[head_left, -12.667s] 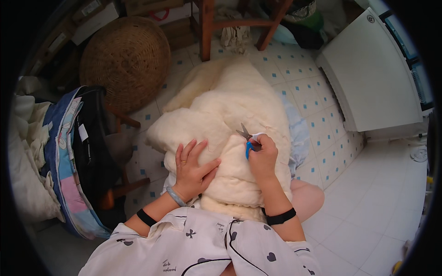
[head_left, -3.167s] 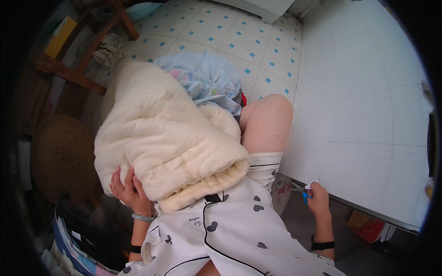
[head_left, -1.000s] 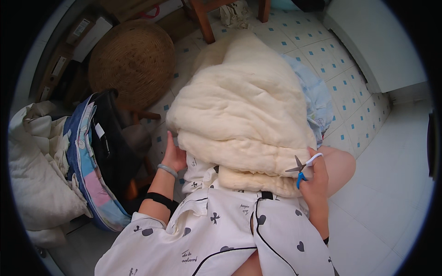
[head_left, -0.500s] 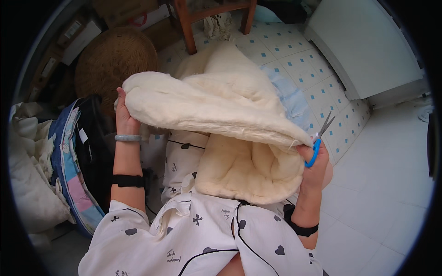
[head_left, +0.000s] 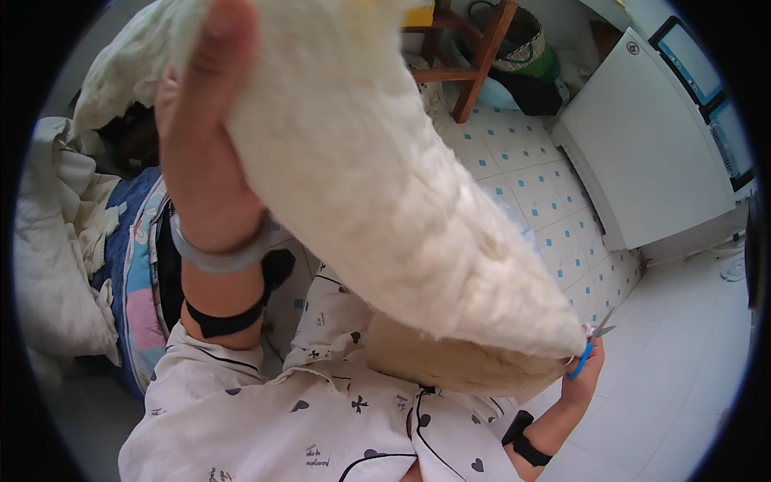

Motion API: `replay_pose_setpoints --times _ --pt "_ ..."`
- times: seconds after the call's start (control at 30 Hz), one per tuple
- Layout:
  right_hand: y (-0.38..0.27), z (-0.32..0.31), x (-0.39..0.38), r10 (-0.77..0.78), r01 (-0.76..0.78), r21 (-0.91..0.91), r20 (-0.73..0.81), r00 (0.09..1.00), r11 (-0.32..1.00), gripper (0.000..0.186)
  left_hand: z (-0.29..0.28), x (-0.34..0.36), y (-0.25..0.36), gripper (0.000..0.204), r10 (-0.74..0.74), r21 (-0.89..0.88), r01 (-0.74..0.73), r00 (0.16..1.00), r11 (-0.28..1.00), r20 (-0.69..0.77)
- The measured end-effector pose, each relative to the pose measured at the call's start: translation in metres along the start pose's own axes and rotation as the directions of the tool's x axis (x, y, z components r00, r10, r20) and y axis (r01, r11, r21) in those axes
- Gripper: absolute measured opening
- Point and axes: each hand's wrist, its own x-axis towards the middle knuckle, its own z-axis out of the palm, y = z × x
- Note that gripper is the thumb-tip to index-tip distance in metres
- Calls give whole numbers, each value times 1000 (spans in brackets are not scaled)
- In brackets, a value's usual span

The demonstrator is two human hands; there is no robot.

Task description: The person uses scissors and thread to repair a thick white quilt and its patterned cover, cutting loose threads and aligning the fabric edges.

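Note:
A thick cream-white sheet of cotton batting (head_left: 361,185) hangs slanting across the middle, high on the left and low on the right. My left hand (head_left: 210,161) grips its raised edge, thumb in front and the other fingers mostly behind. At the low right corner, my right hand (head_left: 585,376) is closed on the batting's edge and also holds scissors (head_left: 580,361) with blue handles. Their blades point up and away, slightly apart. Below, a shaded fold of the batting lies over my lap, on white patterned clothing (head_left: 321,418).
Folded white cloth (head_left: 64,265) and coloured fabric (head_left: 144,313) are piled at the left. A wooden chair (head_left: 482,64) stands at the back beside a basket (head_left: 518,40). A white cabinet (head_left: 642,145) is at the right, on the blue-dotted tile floor (head_left: 514,145).
My left hand has lifted the batting up and closer, so it covers more of the view. The right hand has moved a little down and right with the scissors. The view has shifted slightly.

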Motion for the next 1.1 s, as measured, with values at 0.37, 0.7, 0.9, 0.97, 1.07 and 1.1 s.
replay_pose_setpoints --times 0.37,0.7,0.9,0.97,1.07,1.1 --pt "-29 74 -26 -306 318 -19 -337 891 948 74 148 -164 -136 89 -429 340 310 289 888 856" --pt "13 73 -3 122 -32 266 -330 936 963 58 -2 -106 -135 44 -697 334 702 319 629 642" --pt "-26 44 -9 -69 272 374 -475 877 887 62 -156 -115 -201 96 -821 -446 877 -119 177 -559" --pt "-25 42 0 -74 273 342 -497 865 899 61 -172 -110 -205 86 -975 -763 635 -66 122 -211" --pt "-33 41 14 -90 280 315 -504 859 907 60 -223 -126 -291 61 -984 -860 478 110 177 -141" --pt "-44 33 12 -113 302 281 -536 837 911 59 -230 -119 -334 46 -952 -871 453 301 190 -51"
